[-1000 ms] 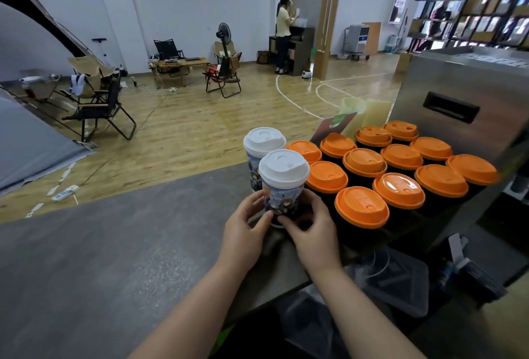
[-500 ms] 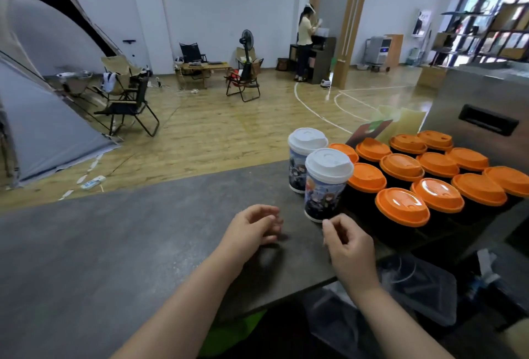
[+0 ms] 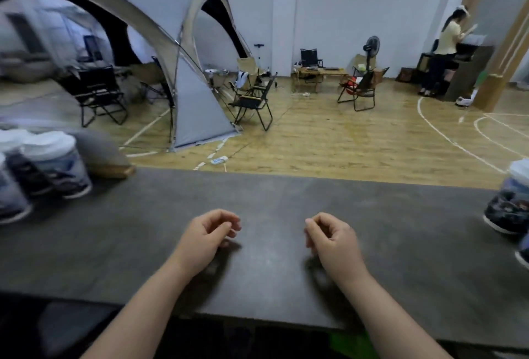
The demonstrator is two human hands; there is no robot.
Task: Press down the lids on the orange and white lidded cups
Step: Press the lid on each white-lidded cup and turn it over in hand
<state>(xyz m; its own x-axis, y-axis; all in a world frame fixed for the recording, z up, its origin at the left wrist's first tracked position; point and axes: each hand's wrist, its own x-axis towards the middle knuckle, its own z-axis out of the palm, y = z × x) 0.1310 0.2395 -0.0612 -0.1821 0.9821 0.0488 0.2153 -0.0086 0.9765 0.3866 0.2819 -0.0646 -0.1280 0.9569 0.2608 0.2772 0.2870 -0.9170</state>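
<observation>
indoor sports hall (camp setup) | court lines point(image 3: 446, 135) | tent point(image 3: 177, 52) | folding chairs point(image 3: 253, 100)

My left hand point(image 3: 204, 237) and right hand point(image 3: 333, 237) hover side by side, apart, fingers loosely curled, holding nothing, forearms stretched forward.

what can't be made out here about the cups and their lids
Head view only.
- left cups: motion blur hides the print and lid seating.
- right cups: cut off by the frame's right edge, blurred too.
- small object on the floor: too small to identify.
</observation>
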